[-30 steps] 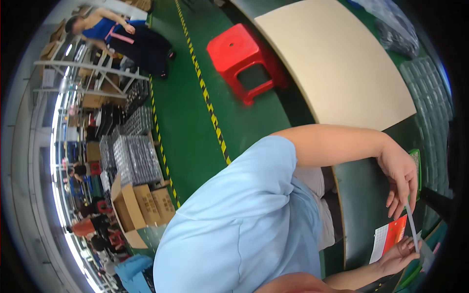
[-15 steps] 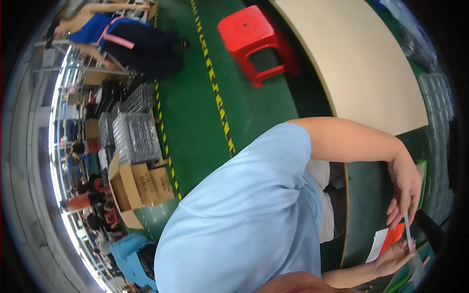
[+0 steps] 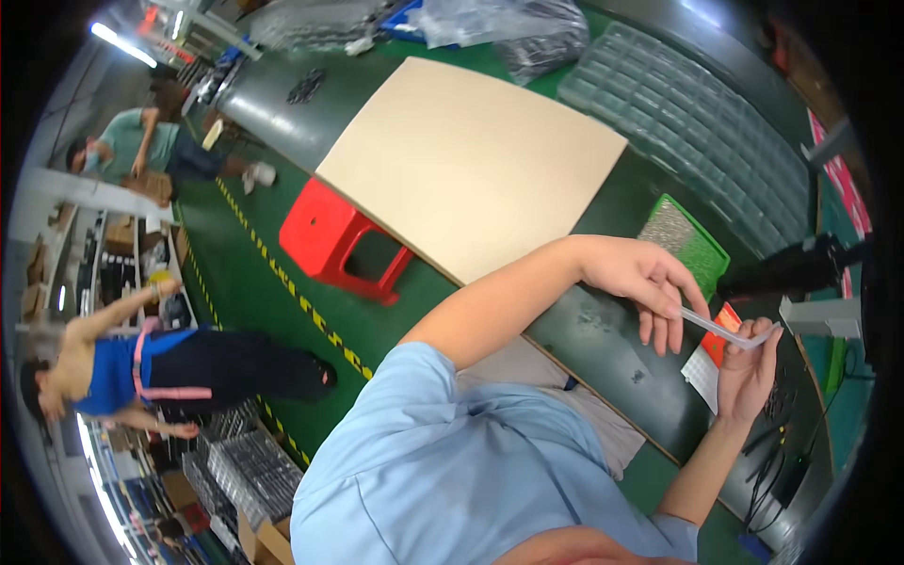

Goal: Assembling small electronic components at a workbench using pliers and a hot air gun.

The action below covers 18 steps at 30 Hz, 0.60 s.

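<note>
Taking the middle of the view as the hub of the clock, the left hand (image 3: 650,285) sits at 3 o'clock and the right hand (image 3: 749,377) between 3 and 4. The hands are apart, each pinching one end of a translucent strip (image 3: 711,326) that spans the gap between them. From the left hand's thumb and forefinger the strip runs toward 4 o'clock, then bends upward at the right hand's fingertips. The left hand's other fingers hang loosely curled below it.

Beneath the strip, a red-and-white sheet (image 3: 702,375) lies on the dark worktable (image 3: 603,348), partly covered by the right hand. Just beside the left hand, at its 1 o'clock, a green tray (image 3: 706,259) holds many small silvery pieces, too tiny to identify. A black device (image 3: 786,268) stands at the right hand's 1 o'clock, and black cables (image 3: 767,480) lie at its 6 o'clock.

Clear compartmented plastic trays (image 3: 692,132) spread at 12 o'clock from the green one. A cream board (image 3: 471,160) lies at the left hand's 10 o'clock, with a red plastic stool (image 3: 325,226) at the board's 8 o'clock. A co-worker in a blue top (image 3: 118,372) appears between 8 and 9.
</note>
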Available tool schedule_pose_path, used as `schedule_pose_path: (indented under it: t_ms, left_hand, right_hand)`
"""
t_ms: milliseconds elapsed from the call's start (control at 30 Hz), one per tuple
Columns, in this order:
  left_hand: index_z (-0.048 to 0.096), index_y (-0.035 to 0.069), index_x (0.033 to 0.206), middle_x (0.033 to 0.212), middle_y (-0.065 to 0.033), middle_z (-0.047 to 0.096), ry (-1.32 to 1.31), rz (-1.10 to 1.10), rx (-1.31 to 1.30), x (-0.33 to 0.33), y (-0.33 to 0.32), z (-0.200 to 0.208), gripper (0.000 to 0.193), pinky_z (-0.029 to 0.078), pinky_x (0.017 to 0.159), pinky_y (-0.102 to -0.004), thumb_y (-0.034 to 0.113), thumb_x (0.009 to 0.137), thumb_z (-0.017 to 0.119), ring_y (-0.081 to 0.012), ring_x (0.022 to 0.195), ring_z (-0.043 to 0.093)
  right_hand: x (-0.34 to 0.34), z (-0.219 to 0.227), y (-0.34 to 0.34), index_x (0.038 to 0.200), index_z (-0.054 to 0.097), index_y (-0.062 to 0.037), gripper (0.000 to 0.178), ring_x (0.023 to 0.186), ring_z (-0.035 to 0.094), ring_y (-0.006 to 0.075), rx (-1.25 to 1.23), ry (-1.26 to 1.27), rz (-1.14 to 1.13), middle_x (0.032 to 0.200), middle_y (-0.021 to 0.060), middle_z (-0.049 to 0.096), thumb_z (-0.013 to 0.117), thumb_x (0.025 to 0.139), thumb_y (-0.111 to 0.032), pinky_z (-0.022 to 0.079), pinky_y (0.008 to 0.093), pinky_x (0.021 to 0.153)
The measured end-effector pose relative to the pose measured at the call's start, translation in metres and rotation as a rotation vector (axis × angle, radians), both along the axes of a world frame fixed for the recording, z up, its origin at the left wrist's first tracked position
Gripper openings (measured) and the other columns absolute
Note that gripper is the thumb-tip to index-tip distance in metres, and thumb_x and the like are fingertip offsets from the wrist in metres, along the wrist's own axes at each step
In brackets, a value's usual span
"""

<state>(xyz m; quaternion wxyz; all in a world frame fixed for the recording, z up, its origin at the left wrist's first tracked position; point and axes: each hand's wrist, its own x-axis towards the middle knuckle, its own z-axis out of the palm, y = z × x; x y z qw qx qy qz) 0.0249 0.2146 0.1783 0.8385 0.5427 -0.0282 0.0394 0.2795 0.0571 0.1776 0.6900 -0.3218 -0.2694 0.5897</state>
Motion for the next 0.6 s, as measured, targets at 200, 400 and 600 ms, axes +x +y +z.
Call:
schedule_pose_path:
  t_ms: [200,400,600]
  left_hand:
    - [0.047,-0.007,0.14,0.109,-0.0275,0.072,0.104,0.054,-0.079,0.002,0.001,0.003,0.04,0.062,0.079,-0.0335,0.014,0.107,0.05,-0.0325,0.096,0.075]
    - [0.044,-0.005,0.144,0.108,-0.0269,0.072,0.135,-0.045,-0.074,0.003,-0.001,0.001,0.041,0.061,0.08,-0.0339,0.017,0.109,0.045,-0.032,0.096,0.075]
    - [0.045,-0.001,0.147,0.102,-0.0227,0.074,0.21,-0.086,0.027,0.003,-0.004,0.004,0.042,0.062,0.074,-0.0342,0.016,0.109,0.046,-0.0275,0.088,0.076]
  right_hand:
    - [-0.005,-0.004,-0.007,0.127,0.056,0.0034,0.032,0.102,0.066,0.0245,0.137,-0.339,-0.026,0.122,0.018,0.063,0.056,0.106,-0.02,0.053,0.0368,0.095]
    - [-0.012,-0.004,-0.002,0.122,0.056,0.0014,0.026,0.099,0.07,0.0252,0.104,-0.36,0.001,0.115,0.0191,0.067,0.057,0.105,-0.018,0.055,0.0379,0.092]
    - [-0.013,-0.01,0.0,0.122,0.056,-0.0001,0.023,0.093,0.069,0.0223,0.079,-0.333,0.026,0.11,0.0179,0.069,0.055,0.106,-0.018,0.056,0.0369,0.087]
